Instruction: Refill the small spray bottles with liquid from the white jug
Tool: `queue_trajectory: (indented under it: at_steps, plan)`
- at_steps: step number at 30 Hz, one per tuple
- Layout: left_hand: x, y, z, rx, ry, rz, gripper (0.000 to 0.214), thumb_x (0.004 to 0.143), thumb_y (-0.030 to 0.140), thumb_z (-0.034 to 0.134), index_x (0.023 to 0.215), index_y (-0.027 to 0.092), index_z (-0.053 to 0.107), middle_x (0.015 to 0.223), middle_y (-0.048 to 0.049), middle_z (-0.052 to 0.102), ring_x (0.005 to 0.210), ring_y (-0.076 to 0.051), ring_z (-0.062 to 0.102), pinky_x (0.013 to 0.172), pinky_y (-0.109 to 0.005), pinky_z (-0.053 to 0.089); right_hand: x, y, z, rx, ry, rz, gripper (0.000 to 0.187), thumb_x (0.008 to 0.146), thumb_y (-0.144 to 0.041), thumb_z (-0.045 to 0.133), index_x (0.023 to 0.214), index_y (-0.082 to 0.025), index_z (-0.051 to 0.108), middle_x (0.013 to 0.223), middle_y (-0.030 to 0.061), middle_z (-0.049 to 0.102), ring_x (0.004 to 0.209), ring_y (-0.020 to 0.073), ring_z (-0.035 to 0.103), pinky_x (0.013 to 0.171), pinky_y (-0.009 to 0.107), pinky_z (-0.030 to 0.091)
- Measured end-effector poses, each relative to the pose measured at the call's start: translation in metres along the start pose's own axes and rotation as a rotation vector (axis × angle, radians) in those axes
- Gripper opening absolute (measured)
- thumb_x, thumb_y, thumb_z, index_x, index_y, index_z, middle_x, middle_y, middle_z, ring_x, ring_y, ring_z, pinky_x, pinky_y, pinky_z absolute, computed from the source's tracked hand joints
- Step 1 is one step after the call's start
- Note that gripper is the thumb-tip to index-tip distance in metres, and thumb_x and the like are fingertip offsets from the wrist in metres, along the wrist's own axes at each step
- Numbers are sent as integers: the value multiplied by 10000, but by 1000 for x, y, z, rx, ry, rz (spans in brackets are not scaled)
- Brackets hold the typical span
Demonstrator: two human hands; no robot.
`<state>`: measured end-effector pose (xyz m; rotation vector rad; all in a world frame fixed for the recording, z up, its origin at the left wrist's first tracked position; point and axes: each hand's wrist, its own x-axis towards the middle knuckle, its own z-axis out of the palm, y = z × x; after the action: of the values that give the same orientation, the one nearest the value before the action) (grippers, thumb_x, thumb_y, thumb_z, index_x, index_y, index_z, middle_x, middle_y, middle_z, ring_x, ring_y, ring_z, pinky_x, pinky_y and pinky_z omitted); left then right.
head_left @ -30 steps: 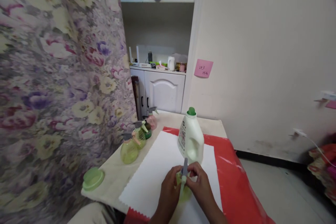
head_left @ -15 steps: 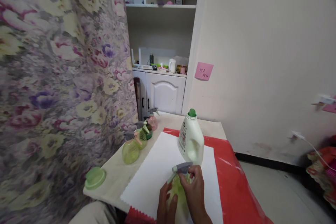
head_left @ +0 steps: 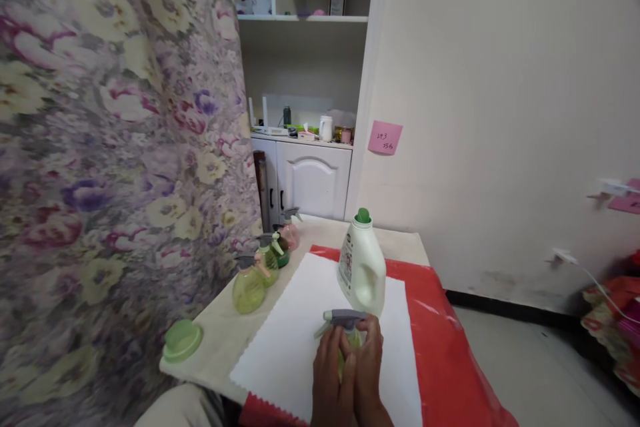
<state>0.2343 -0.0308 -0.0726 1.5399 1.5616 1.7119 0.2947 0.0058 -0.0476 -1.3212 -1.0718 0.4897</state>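
Near the front of the table is a yellow-green spray bottle with a grey trigger head, standing upright between my hands. My left hand is closed around its left side, with the fingers up near the neck below the trigger. On the other side my right hand grips the neck just under the head. The hands hide most of the bottle's body. Right behind it stands a pale green detergent jug, its mouth topped by a green pouring spout.
Several spray bottles line the table's left side. A light green cap lies at the front left corner. White paper covers a red plastic sheet. A floral curtain hangs on the left.
My left hand has slid up from the bottle's lower body towards its neck. The trigger head has turned slightly and now lies more level. The jug and lined-up bottles have stayed put.
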Motion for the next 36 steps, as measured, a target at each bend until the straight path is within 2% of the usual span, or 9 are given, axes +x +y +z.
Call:
queue_trajectory:
  at_steps: [3, 7, 11, 18, 21, 27, 29, 33, 36]
  plan:
    - [8, 8, 0, -23, -5, -39, 406, 861, 339, 499, 1205, 141, 582, 1309, -184, 571, 1248, -323, 504, 1074, -529, 363, -2, 0, 4, 28, 20, 15, 200, 678, -314, 652, 803, -244, 513, 818, -12, 595, 791, 206, 564, 670, 307, 445]
    - [16, 16, -3, -90, -48, -100, 361, 827, 331, 536, 1136, 154, 596, 1200, -161, 629, 1181, -317, 562, 1031, -517, 419, 0, -1, 5, 40, 9, 32, 200, 703, -337, 647, 771, -239, 487, 784, -20, 587, 733, 188, 570, 656, 305, 449]
    - [18, 13, -4, -131, -33, -150, 332, 829, 359, 531, 1094, 175, 612, 1157, -130, 658, 1144, -296, 585, 1016, -486, 436, 0, -2, -3, 34, -68, 35, 284, 677, -353, 716, 818, -236, 499, 809, -17, 587, 794, 216, 573, 730, 342, 453]
    - [21, 7, -2, -146, -30, -201, 370, 807, 441, 523, 1020, 169, 656, 1104, -140, 703, 1098, -313, 618, 997, -486, 449, 0, -6, -15, 105, -181, -1, 209, 727, -273, 662, 847, -235, 495, 820, -23, 602, 794, 199, 597, 738, 320, 482]
    - [23, 16, 0, -136, -29, -223, 379, 800, 430, 522, 1048, 165, 631, 1113, -150, 695, 1083, -309, 627, 965, -471, 472, -1, -8, -11, 135, -154, 12, 224, 734, -296, 660, 838, -242, 469, 794, -32, 588, 763, 190, 596, 715, 313, 486]
    - [33, 40, 10, -71, 26, -281, 236, 751, 357, 592, 928, 200, 593, 875, -79, 707, 856, -285, 678, 801, -421, 525, -4, -5, 1, 218, -117, 22, 102, 807, -295, 528, 841, -262, 438, 833, -14, 641, 752, 187, 638, 663, 302, 506]
    - [36, 43, 12, -62, 39, -289, 215, 755, 369, 597, 895, 207, 583, 838, -65, 705, 812, -276, 681, 754, -400, 532, -4, -3, 3, 218, -115, 16, 119, 798, -299, 548, 847, -263, 446, 843, -9, 651, 778, 195, 641, 689, 313, 509]
    - [40, 41, 8, -54, 22, -274, 208, 754, 380, 605, 873, 210, 591, 833, -57, 712, 793, -271, 682, 735, -386, 529, -2, -1, -6, 169, -147, -4, 208, 740, -293, 654, 836, -251, 474, 827, -13, 627, 789, 204, 620, 728, 327, 502]
    - [42, 39, 2, -63, -31, -231, 227, 750, 388, 621, 894, 213, 617, 885, -57, 730, 846, -276, 682, 776, -388, 520, -1, 1, -20, 141, -221, -40, 209, 741, -247, 649, 911, -234, 527, 911, 11, 625, 866, 215, 614, 793, 349, 500]
